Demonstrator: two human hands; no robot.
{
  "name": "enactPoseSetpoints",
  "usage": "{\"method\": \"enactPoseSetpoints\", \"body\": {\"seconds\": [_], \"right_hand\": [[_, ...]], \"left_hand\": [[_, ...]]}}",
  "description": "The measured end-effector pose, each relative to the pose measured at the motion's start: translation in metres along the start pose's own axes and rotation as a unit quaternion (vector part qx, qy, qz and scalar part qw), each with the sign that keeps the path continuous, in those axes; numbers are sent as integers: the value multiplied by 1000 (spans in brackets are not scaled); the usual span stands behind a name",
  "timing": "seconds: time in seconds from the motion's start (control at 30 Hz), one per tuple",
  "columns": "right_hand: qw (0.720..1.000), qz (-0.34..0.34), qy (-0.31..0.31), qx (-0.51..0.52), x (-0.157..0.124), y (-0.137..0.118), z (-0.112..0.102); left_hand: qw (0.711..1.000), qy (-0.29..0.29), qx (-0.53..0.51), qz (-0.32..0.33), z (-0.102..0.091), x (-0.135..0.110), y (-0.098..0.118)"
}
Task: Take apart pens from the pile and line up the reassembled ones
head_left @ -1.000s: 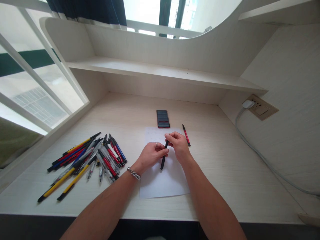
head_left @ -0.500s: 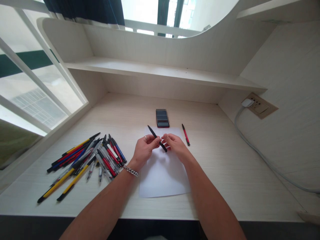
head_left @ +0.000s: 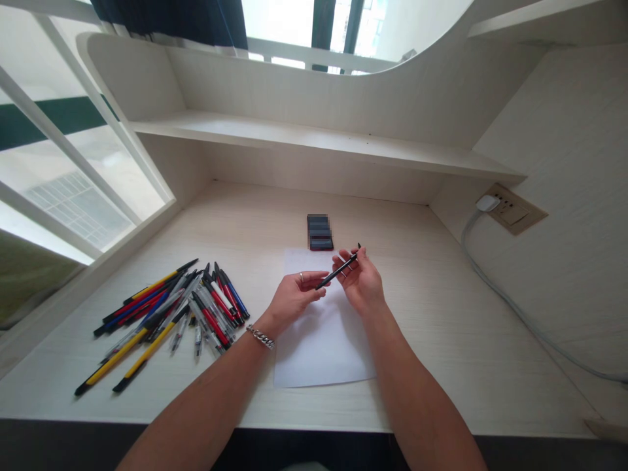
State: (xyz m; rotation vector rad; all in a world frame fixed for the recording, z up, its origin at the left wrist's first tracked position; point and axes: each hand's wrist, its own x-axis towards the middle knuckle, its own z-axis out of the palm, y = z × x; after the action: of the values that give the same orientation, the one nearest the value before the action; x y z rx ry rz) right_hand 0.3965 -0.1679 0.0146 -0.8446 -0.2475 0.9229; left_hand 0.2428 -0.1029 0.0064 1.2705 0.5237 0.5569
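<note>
The right hand (head_left: 364, 281) grips the far end of a slim black plastic pen (head_left: 336, 272) over a rectangular white paper sheet (head_left: 318, 356), seemingly leaving its near end free beside the loosely open left hand (head_left: 293, 299).

Dark phone (head_left: 320, 230) on the bench (head_left: 432, 353); pale shelf (head_left: 294, 132) beyond; white plug (head_left: 487, 203) with grey cable (head_left: 462, 241) in wall socket (head_left: 516, 214); navy curtain (head_left: 171, 21) above.

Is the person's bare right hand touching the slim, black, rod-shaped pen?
Touching: the head view shows the right hand holding the black pen near its far end, under the thumb.
</note>
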Motion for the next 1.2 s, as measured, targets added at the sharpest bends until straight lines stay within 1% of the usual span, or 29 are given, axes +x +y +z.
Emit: {"method": "enactPoseSetpoints", "body": {"seconds": [0.07,0.13,0.23,0.33,0.5,0.87,1.0,1.2], "right_hand": [[1000,-18,14,7,5,-4,-5],[1000,-25,10,-4,7,-9,-8],[1000,-5,-8,-26,7,-15,-8],[1000,18,-18,-19,4,-18,-4],[999,36,-22,34,2,-18,-3],[998,30,-15,46,2,-18,-3],[995,35,-28,94,2,-18,-5],[991,35,-44,122,-1,-18,-2]], "left_hand": [[1000,22,8,-8,-1,2,-3],[999,50,13,-14,-4,4,-4],[997,72,8,-16,-6,5,-4],[997,78,15,-22,-5,4,-4],[996,77,23,-26,-4,4,-4],[997,68,40,-21,-6,5,-7],[996,67,55,-22,-6,5,-8],[995,31,94,5,-6,5,-12]]}}
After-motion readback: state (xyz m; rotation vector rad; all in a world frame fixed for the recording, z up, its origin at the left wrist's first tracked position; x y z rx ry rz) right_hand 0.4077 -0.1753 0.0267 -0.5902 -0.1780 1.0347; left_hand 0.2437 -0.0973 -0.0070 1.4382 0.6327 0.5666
